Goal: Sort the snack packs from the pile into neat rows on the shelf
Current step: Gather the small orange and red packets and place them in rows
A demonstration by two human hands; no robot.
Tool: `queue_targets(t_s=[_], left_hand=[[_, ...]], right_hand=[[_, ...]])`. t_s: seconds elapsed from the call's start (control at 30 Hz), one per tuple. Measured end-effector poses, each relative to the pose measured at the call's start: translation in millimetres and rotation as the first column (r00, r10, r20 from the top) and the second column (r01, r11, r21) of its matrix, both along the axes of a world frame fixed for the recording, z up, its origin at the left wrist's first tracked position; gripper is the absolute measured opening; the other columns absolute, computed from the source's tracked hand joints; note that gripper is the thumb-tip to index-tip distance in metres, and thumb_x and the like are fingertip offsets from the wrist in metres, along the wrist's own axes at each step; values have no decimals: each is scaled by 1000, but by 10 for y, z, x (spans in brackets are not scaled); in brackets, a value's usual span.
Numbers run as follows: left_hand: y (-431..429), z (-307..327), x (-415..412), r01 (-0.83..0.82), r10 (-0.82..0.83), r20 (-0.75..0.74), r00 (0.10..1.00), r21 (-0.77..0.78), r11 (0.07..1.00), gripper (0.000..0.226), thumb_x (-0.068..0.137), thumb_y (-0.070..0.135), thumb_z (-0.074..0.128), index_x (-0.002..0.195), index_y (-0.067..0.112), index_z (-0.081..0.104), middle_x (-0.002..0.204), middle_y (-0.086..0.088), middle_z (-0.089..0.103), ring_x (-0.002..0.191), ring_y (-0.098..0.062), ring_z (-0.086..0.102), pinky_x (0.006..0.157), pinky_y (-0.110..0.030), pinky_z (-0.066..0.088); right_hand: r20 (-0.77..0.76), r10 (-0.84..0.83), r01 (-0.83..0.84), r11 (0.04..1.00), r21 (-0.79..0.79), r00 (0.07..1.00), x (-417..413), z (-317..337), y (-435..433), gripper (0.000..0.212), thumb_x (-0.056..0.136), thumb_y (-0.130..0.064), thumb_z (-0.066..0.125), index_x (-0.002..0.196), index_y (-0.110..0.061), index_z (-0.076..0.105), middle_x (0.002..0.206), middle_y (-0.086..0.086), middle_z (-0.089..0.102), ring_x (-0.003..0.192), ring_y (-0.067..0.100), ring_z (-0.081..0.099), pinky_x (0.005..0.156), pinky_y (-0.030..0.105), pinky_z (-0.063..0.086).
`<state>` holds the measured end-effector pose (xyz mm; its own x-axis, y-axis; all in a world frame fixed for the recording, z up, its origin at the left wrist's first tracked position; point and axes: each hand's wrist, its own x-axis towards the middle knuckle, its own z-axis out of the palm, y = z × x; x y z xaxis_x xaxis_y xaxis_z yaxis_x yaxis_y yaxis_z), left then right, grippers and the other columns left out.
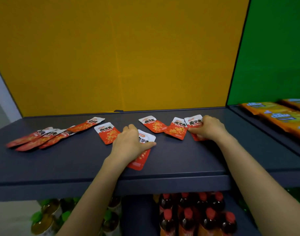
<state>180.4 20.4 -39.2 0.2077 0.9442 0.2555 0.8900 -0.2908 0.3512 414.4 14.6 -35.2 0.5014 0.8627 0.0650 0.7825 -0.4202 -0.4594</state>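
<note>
1. While this is only the head view, it shows plenty: a dark grey shelf [179, 155] with red-and-white snack packs spread across it.
2. Left hand [130, 142] lies palm down on the front pack [142, 157], which sits nearest the shelf's front edge, tilted a bit. The thumb stretches across the pack and the knuckles are bent. Honestly can't tell if it's actually gripping the pack or just pressing it down.
3. Right hand [208, 128] is further back and to the right, fingers curled onto the rightmost pack [194, 123], pinching it by its right side. That pack lies flat on the shelf.
4. Just left of that one is a second pack [177, 129], the two edges touching or slightly overlapping. Next along is a third pack [153, 125], so those three make a rough row near the back.
5. Another single pack [108, 134] lies just left of the left hand, its lower right corner hidden under the hand.
6. The pile [43, 136] is over on the left: several packs overlapping each other in a slanted fan, plus one more pack [87, 124] at its back right end.
7. Behind the shelf is a yellow back panel [120, 57], with a green panel [273, 48] to the right.
8. On the neighbouring shelf to the right are orange cheese snack bags [282, 116], somewhat blurred.
9. Below the shelf: dark bottles with red caps [197, 213] under the right half, and jars with green lids [48, 217] at lower left, blurry.
</note>
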Motion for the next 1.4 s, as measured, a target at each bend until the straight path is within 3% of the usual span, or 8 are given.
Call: queue_targets(t_s=[0.17,0.33,0.47,0.63,0.73,1.1,1.3,1.4], left_hand=[[-45,76,-99,69,-51,367,929,-36,997,56,78,33,71,113,3,39,108,-12,60,101,-28,57,71,-29,37],[154,196,-433,33,90,794,601,-137,990,35,87,15,61,109,13,34,108,-13,57,83,-22,58,69,-31,47],[386,177,-637,-83,176,665,726,-169,982,44,87,12,60,118,5,29,120,-20,52,102,-31,56,84,-36,45],[551,-29,-662,-220,251,294,922,-135,966,60,82,33,63,126,-1,41,131,-16,49,125,-34,41,97,-37,37],[556,-35,-607,-326,338,94,937,-118,938,77,85,46,55,136,-4,28,143,-22,33,133,-36,27,105,-43,30],[709,87,-499,-241,345,309,886,-328,913,90,72,34,77,137,-1,25,139,-16,43,127,-33,40,102,-40,39],[714,169,-516,-108,296,416,860,-419,902,64,76,21,74,126,-3,43,120,-16,56,108,-32,56,77,-32,42],[670,106,-418,-50,222,514,828,-327,944,33,82,16,67,108,4,50,101,-14,58,87,-26,56,59,-30,40]], right_hand=[[-149,-76,92,990,108,986,15,44,-16,61,81,-37,67,126,-5,40,132,20,50,121,38,48,90,38,43],[-490,83,120,922,369,868,-142,109,66,51,82,-26,66,124,-5,45,124,13,59,111,30,58,94,42,48],[-485,103,90,930,358,868,-376,113,230,50,80,-29,67,121,-7,49,123,12,60,111,31,58,95,44,48],[-138,8,10,991,131,990,-509,-40,231,57,84,-41,59,127,-7,44,132,14,51,124,33,46,99,39,37],[-3,15,-15,990,141,1000,-514,-55,190,65,85,-44,58,133,-5,38,140,17,37,131,34,33,103,41,32],[-165,48,-32,995,99,985,-452,-7,165,62,78,-30,69,128,-10,39,131,14,53,122,33,49,94,35,41],[-148,128,-114,988,99,981,-352,101,73,32,87,-26,57,113,-9,58,118,13,63,112,32,56,90,33,42],[-331,204,-145,970,196,921,-219,60,35,24,83,-13,62,106,-10,59,115,15,64,108,32,59,97,42,46]])
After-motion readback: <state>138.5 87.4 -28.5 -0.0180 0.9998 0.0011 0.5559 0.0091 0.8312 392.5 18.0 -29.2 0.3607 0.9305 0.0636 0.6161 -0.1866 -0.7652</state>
